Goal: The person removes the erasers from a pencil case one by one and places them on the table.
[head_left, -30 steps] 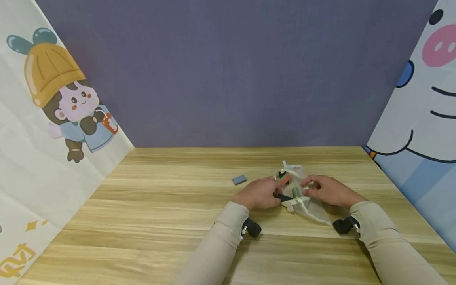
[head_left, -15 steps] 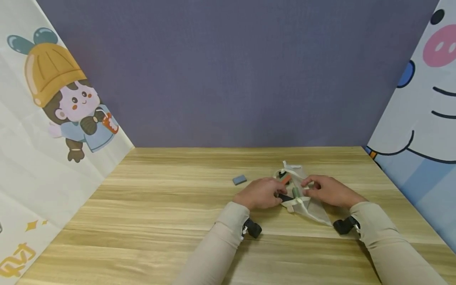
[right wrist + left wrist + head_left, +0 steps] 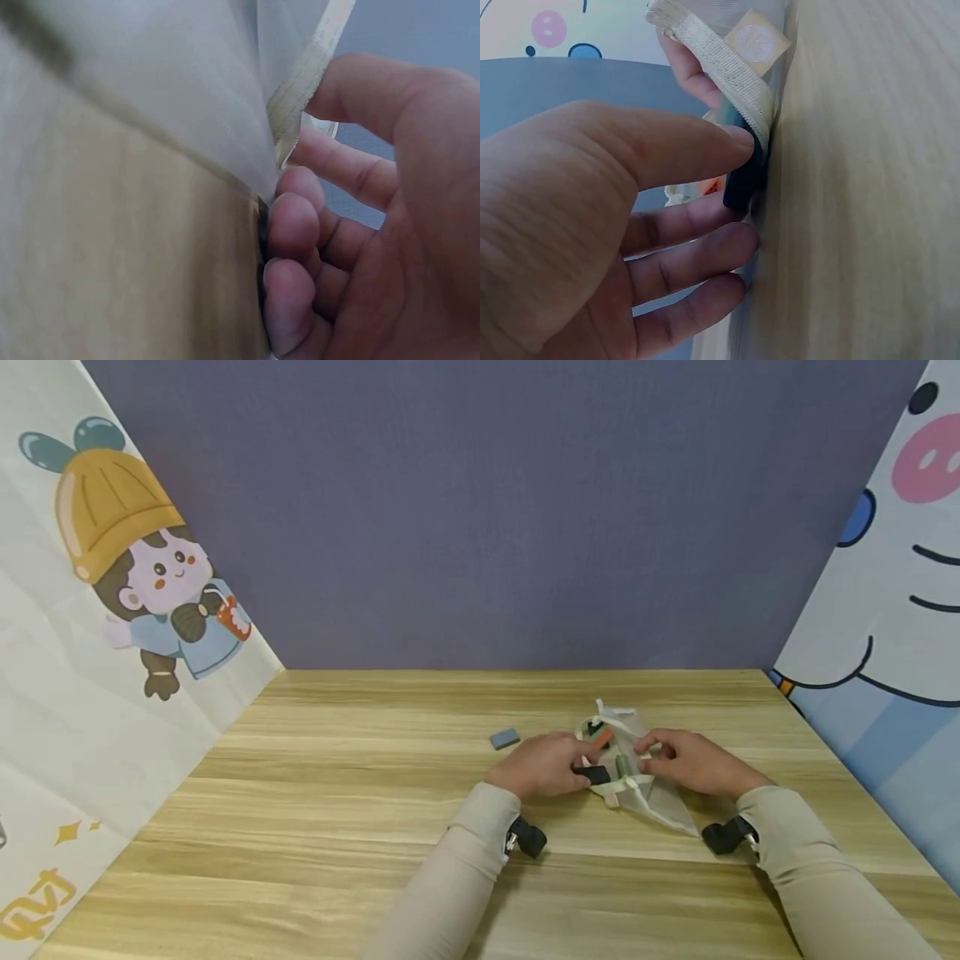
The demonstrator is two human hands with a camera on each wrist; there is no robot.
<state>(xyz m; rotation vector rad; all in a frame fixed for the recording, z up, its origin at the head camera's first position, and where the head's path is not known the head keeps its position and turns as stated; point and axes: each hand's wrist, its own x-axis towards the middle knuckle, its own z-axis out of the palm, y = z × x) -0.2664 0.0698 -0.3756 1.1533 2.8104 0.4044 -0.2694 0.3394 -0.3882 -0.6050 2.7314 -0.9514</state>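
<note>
Two hands worked at the mouth of a thin white bag on the table.

The left hand's (image 3: 542, 766) fingers (image 3: 705, 150) pinched a small black piece (image 3: 744, 184) at the bag's woven rim (image 3: 721, 64), thumb on top, the other fingers curled beneath it against the table (image 3: 337, 810). The right hand (image 3: 693, 762) had its fingers (image 3: 296, 225) curled round the opposite side of the rim, gripping the cloth. The bag (image 3: 651, 797) lay flat between the two hands, near the table's right side, with an orange piece (image 3: 601, 737) and a green piece (image 3: 622, 766) showing through it. A small grey block (image 3: 505, 739) lay on the table just left of the left hand, apart from it. Cartoon panels stood at both sides, a purple wall behind.
</note>
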